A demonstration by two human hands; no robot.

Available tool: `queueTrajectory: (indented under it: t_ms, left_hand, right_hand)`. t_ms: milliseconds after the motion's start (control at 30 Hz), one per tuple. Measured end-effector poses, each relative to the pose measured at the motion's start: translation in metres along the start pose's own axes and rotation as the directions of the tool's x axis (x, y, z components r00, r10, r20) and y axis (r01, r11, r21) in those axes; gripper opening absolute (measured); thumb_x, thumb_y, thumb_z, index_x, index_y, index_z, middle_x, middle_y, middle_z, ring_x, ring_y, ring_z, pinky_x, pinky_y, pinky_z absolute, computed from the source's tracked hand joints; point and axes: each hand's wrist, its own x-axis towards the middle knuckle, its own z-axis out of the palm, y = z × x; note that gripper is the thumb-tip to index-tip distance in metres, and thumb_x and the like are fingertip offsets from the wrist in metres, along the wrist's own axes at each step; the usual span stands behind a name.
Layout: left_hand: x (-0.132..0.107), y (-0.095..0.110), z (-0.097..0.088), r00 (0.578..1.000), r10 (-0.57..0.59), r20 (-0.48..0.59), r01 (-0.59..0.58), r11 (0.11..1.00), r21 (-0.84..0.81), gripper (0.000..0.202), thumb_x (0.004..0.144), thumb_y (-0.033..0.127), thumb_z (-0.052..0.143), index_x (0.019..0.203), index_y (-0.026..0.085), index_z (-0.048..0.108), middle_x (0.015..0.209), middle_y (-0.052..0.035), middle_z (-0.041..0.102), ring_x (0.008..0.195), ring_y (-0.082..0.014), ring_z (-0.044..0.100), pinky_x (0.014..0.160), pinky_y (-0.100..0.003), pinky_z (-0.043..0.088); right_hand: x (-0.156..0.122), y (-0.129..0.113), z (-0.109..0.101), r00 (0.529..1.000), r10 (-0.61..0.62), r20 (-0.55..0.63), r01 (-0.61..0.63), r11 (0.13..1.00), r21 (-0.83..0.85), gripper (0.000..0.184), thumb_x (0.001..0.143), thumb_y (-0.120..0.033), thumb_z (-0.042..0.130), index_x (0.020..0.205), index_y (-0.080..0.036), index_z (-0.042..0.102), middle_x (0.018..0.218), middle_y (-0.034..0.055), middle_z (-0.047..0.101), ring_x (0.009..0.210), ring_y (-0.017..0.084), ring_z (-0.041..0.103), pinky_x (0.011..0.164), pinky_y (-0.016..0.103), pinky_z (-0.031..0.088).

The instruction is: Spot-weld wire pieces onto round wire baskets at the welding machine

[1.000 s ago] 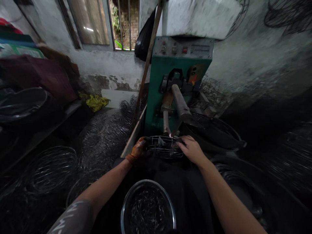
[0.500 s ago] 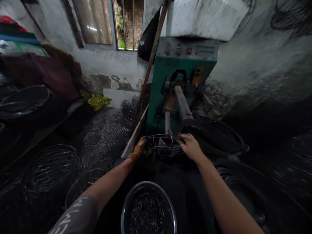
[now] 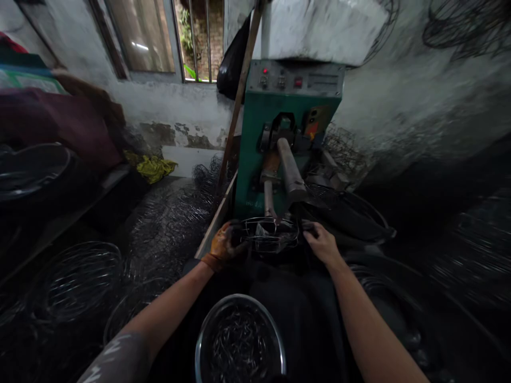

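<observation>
My left hand (image 3: pixel 225 243), in a stained orange-brown glove, grips the left side of a round wire frame (image 3: pixel 271 246). The frame is made of thin metal rings with short cross wires, and its upper edge is by the tip of the machine's lower arm (image 3: pixel 269 199). Just right of the frame is my bare right hand (image 3: pixel 322 243), its fingers curled together; whether a small piece is between them is too dark to see. A metal bowl (image 3: pixel 202 340) holding many short bent wire pieces sits in front of my body.
The green machine (image 3: pixel 251 154) stands ahead, its thick upper arm (image 3: pixel 290 167) pointing toward me. A wooden board (image 3: pixel 217 215) leans beside it. Heaps of wire pieces (image 3: pixel 159 223) and wire racks (image 3: pixel 83 282) lie left. A yellow cloth (image 3: pixel 154 168) is near the wall.
My right hand has moved right, away from the wire frame's edge. The frame has tipped slightly, and the left hand stays on it. The whole view has shifted a little.
</observation>
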Motion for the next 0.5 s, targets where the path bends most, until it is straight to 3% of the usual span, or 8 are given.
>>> queueTrajectory:
  t_ms: [67, 133, 200, 300, 400, 500]
  left_hand:
    - [0.002, 0.014, -0.011, 0.992, 0.079, -0.099, -0.072, 0.995, 0.073, 0.062, 0.081, 0.041, 0.078, 0.135, 0.021, 0.055, 0.139, -0.0139, 0.060, 0.129, -0.0288, 0.059, 0.110, -0.046, 0.050]
    - [0.012, 0.029, -0.017, 0.981, 0.149, -0.122, -0.130, 0.980, 0.154, 0.081, 0.079, 0.045, 0.079, 0.148, 0.021, 0.045, 0.145, -0.0146, 0.056, 0.136, -0.0302, 0.053, 0.115, -0.046, 0.046]
    - [0.028, 0.045, -0.016, 0.984, 0.174, -0.046, -0.161, 0.963, 0.215, 0.093, 0.076, 0.052, 0.079, 0.154, 0.020, 0.039, 0.149, -0.0155, 0.053, 0.140, -0.0324, 0.049, 0.117, -0.047, 0.042]
    - [0.051, 0.062, -0.007, 0.982, 0.131, 0.137, -0.166, 0.940, 0.297, 0.092, 0.073, 0.056, 0.077, 0.150, 0.018, 0.046, 0.143, -0.0158, 0.058, 0.136, -0.0358, 0.052, 0.115, -0.049, 0.043]
    - [0.064, 0.072, 0.004, 0.966, 0.035, 0.258, -0.134, 0.916, 0.379, 0.082, 0.074, 0.054, 0.075, 0.144, 0.018, 0.053, 0.134, -0.0151, 0.064, 0.124, -0.0363, 0.059, 0.107, -0.050, 0.046]
    - [0.067, 0.075, 0.012, 0.962, -0.039, 0.269, -0.074, 0.915, 0.398, 0.077, 0.073, 0.048, 0.079, 0.140, 0.017, 0.057, 0.128, -0.0167, 0.066, 0.116, -0.0373, 0.061, 0.101, -0.050, 0.048]
  right_hand:
    - [-0.003, 0.014, 0.003, 0.997, 0.069, 0.033, -0.070, 0.998, 0.011, 0.034, 0.075, -0.040, 0.060, 0.102, -0.023, 0.072, 0.103, 0.0083, 0.078, 0.096, 0.028, 0.071, 0.091, 0.042, 0.055]
    - [-0.003, 0.020, 0.008, 0.995, 0.095, 0.042, -0.095, 0.995, -0.011, 0.033, 0.074, -0.042, 0.061, 0.099, -0.023, 0.072, 0.098, 0.0085, 0.078, 0.093, 0.028, 0.071, 0.089, 0.043, 0.055]
    - [-0.002, 0.020, 0.014, 0.995, 0.101, 0.010, -0.100, 0.992, -0.078, 0.027, 0.074, -0.042, 0.061, 0.090, -0.023, 0.071, 0.090, 0.0088, 0.076, 0.089, 0.029, 0.069, 0.085, 0.042, 0.055]
    - [-0.003, 0.018, 0.015, 0.997, 0.077, -0.018, -0.079, 0.986, -0.147, 0.022, 0.074, -0.043, 0.061, 0.082, -0.024, 0.069, 0.082, 0.0080, 0.073, 0.087, 0.029, 0.067, 0.082, 0.041, 0.054]
    - [-0.009, 0.018, 0.009, 0.998, 0.055, 0.033, -0.053, 0.996, -0.068, 0.023, 0.075, -0.046, 0.061, 0.082, -0.026, 0.069, 0.085, 0.0065, 0.075, 0.088, 0.027, 0.067, 0.084, 0.039, 0.053]
    - [-0.011, 0.016, 0.004, 0.993, 0.076, 0.087, -0.082, 0.994, 0.073, 0.024, 0.074, -0.047, 0.061, 0.082, -0.025, 0.069, 0.090, 0.0059, 0.077, 0.085, 0.025, 0.068, 0.081, 0.037, 0.053]
